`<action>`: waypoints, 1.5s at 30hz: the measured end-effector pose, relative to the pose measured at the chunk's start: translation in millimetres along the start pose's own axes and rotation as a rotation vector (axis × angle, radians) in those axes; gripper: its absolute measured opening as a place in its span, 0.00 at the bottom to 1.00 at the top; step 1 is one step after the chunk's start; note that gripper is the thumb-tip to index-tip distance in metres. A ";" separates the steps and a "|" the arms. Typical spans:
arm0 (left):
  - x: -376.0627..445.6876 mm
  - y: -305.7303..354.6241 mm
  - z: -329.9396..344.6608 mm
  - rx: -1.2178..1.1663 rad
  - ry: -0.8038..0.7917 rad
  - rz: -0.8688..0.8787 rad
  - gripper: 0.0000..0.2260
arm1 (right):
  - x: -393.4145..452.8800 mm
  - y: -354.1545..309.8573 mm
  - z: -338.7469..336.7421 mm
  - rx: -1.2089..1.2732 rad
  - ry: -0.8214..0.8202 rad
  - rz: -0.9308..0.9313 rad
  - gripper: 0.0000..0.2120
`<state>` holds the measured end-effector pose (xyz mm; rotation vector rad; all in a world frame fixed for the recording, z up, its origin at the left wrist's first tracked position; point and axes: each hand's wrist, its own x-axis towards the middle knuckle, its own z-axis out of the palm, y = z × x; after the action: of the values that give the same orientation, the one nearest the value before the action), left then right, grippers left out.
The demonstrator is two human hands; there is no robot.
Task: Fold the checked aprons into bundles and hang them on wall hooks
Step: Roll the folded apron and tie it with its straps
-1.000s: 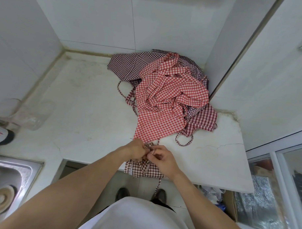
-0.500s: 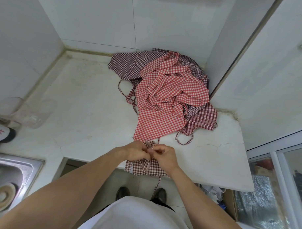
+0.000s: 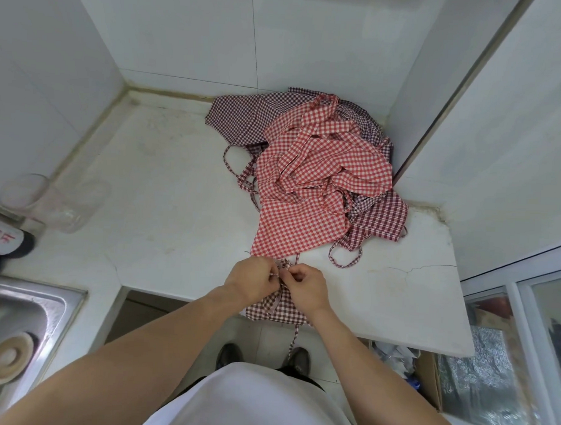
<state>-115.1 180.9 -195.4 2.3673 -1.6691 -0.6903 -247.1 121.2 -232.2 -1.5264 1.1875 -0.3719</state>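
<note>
The white stone bench (image 3: 165,208) looks matt, stained and cracked near its right edge. The red-and-white checked aprons (image 3: 308,194) and dark maroon checked aprons (image 3: 241,118) are soft, crumpled woven cloth. The steel sink (image 3: 31,311) has a brushed metallic sheen. The white wall tiles (image 3: 190,34) look smooth and faintly glossy. The clear jars (image 3: 66,201) look like glass.

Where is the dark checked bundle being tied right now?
In the head view, the dark checked bundle sits at the counter's front edge, between left hand and right hand, just below the red apron.
</note>
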 end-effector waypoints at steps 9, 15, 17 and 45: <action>-6.6 -13.6 12.8 0.004 0.132 0.165 0.10 | 3.1 -2.7 -1.1 0.025 0.035 0.074 0.05; -5.4 -19.5 11.0 -0.038 0.102 0.204 0.07 | 5.4 -1.9 0.1 -0.020 0.011 0.049 0.08; -3.7 -20.0 8.6 -0.092 0.068 0.196 0.06 | 3.2 -3.1 -1.2 0.007 -0.016 0.046 0.05; 4.4 -25.8 -17.3 -0.383 -0.356 -0.103 0.08 | 2.0 1.1 2.0 -0.146 -0.118 -0.179 0.04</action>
<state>-84.2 183.9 -191.3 2.1542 -1.3720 -1.3802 -245.2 120.7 -234.5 -1.7632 1.0071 -0.3147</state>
